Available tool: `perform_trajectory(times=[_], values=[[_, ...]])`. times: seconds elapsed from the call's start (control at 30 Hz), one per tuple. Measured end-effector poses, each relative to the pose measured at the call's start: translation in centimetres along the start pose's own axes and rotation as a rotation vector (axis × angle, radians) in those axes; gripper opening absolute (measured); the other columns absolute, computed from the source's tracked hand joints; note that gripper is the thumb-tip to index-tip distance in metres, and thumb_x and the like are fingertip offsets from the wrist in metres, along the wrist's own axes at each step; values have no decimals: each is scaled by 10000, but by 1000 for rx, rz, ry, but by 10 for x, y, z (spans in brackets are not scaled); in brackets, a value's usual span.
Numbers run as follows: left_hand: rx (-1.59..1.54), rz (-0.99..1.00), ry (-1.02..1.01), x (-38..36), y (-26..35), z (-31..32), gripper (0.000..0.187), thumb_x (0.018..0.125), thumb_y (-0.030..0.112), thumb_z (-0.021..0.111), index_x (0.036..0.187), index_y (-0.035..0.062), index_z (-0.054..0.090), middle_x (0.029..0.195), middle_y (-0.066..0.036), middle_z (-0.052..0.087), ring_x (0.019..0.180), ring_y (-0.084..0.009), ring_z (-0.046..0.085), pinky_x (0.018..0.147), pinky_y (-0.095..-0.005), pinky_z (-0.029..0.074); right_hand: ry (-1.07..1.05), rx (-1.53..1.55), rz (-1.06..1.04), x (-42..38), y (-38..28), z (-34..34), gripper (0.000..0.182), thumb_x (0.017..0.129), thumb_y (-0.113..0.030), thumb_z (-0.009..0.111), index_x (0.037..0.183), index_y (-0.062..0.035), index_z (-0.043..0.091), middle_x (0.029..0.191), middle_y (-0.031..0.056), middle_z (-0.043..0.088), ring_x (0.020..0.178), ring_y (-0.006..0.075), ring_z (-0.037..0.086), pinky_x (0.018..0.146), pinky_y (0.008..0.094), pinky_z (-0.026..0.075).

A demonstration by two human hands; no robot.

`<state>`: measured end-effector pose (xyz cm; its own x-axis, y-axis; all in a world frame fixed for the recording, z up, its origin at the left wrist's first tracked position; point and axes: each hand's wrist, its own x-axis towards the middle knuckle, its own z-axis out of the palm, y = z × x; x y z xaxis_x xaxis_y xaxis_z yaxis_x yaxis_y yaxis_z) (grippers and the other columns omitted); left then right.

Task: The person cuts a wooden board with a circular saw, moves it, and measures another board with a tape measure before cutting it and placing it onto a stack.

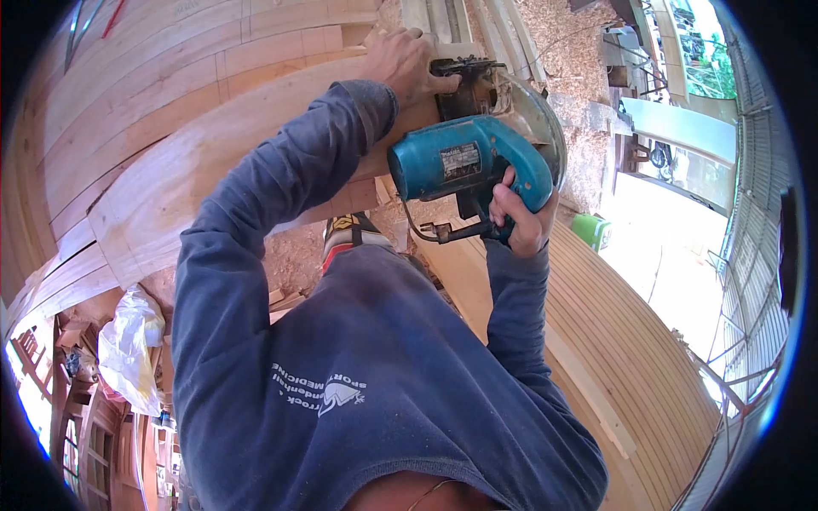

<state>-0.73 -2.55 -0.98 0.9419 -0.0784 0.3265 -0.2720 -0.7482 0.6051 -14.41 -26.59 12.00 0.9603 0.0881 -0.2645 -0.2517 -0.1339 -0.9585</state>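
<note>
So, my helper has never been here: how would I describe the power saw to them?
Find the pale wooden planks, then the person's right hand near them. It grips the power saw by its looped handle. The teal casing with a pale label sets it apart from the bare planks.

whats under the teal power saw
Wood shows at the left edge of the teal power saw, beside its black base. Directly beneath the base and motor, the saw covers everything, so I can't tell how far the wood runs or whether it's cut there.
</note>
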Motion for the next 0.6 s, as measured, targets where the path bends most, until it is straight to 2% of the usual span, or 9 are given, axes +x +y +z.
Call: perform_trajectory(times=[0.07,0.17,0.27,0.37,0.47,0.6], values=[[-4,2,2,-1,0,0,689,789,654,790,884,-29,794,914,-212,715,914,-374,713,855,-485,558,-9,1,-3,0,0,-1,224,852,-10,704,1048,14,599,731,60,575,517,125,519,520,275,426],[-19,-32,-18,-3,3,-1,666,799,649,785,888,-11,786,903,-211,730,886,-372,732,823,-493,565,9,-3,-11,0,-2,2,168,865,-71,741,963,-20,614,674,23,563,526,100,509,503,267,389],[-3,-86,-107,-1,11,-12,648,808,602,808,1049,1,787,912,-215,760,858,-371,749,806,-471,590,-2,6,-11,0,-3,2,159,867,-60,735,960,-22,612,676,22,561,523,99,504,501,266,384],[-8,-111,-148,0,10,-10,634,809,593,810,1037,2,792,894,-219,764,838,-376,755,796,-472,595,-1,15,-16,0,-3,3,150,868,-47,728,957,-23,610,678,21,560,525,98,503,503,264,383],[-19,-121,-120,-2,13,-12,620,814,579,811,1016,-8,791,886,-220,761,840,-379,754,799,-474,594,-7,5,-12,0,-1,1,227,844,-31,723,1031,15,604,703,53,565,504,125,512,511,280,421],[-42,-153,-156,-3,14,-13,591,818,561,812,997,-3,799,873,-220,760,830,-376,756,790,-476,594,-5,8,-18,-1,-2,2,207,852,-41,732,1011,1,607,699,45,566,511,116,509,508,276,408]])
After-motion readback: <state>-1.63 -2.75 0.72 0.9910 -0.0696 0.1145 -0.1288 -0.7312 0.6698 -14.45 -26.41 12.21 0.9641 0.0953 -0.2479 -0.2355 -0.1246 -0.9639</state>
